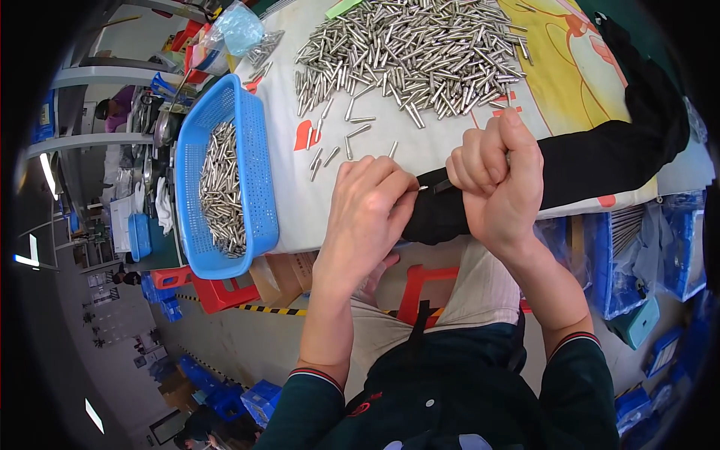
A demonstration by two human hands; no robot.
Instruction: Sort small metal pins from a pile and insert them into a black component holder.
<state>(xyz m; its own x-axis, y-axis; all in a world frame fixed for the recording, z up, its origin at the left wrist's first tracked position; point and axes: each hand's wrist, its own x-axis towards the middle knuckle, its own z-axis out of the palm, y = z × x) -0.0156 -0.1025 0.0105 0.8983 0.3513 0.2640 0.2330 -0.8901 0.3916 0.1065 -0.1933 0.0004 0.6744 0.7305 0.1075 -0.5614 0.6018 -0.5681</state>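
Note:
My left hand (pixel 369 214) is closed in a pinch at the table's near edge. A small silvery metal pin (pixel 423 188) shows at its fingertips. Just to its right, my right hand (pixel 501 176) is a fist with the thumb on top, wrapped round a narrow dark blade-like tool (pixel 442 186) that points at the pin; most of the tool is hidden in the fist. Beneath both hands lies a black cloth (pixel 592 165). Beyond them spreads a large pile of slim metal pins (pixel 412 52), with several loose ones (pixel 358 129) nearer my left hand.
A blue perforated basket (pixel 259 172) partly filled with similar pins stands at the left table edge. A clear plastic bag (pixel 238 28) lies behind it. Below the table are a red stool (pixel 420 281) and a cardboard box (pixel 281 281). Blue crates (pixel 619 262) stand to the right.

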